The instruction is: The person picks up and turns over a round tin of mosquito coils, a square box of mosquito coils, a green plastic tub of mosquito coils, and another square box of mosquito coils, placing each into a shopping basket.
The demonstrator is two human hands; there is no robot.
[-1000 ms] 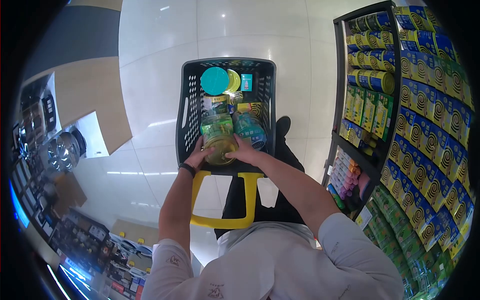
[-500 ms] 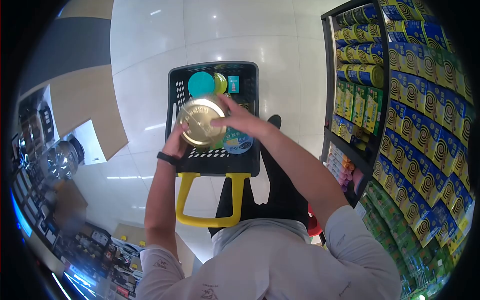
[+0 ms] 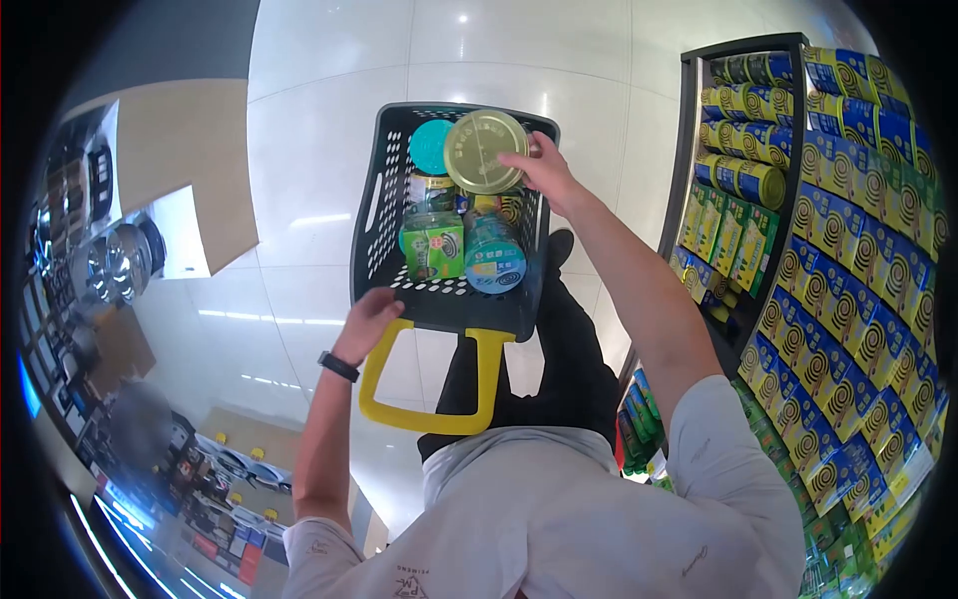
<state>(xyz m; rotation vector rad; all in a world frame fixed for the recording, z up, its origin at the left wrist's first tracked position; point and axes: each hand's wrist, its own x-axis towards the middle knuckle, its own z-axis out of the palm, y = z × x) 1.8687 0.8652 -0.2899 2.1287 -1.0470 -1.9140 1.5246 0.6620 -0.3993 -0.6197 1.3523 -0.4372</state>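
Right hand [image 3: 549, 174]: grip holding gold can [image 3: 483, 152]
Left hand [image 3: 371, 321]: grip released, near handle [image 3: 429, 421]
Basket [image 3: 449, 313]: green box [image 3: 433, 254] beside blue jar [image 3: 496, 262]

A round, pale-gold container [image 3: 479, 142] turns its flat end to the camera, raised lettering arching along the twelve o'clock side. Gripped at its three o'clock edge, it lies over the dark basket's [image 3: 449, 314] one o'clock part.

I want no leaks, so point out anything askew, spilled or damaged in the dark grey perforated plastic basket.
Only the teal see-through round container, near right in the basket, looks odd: it seems tipped onto its side, its round end showing. No spill or damage shows.
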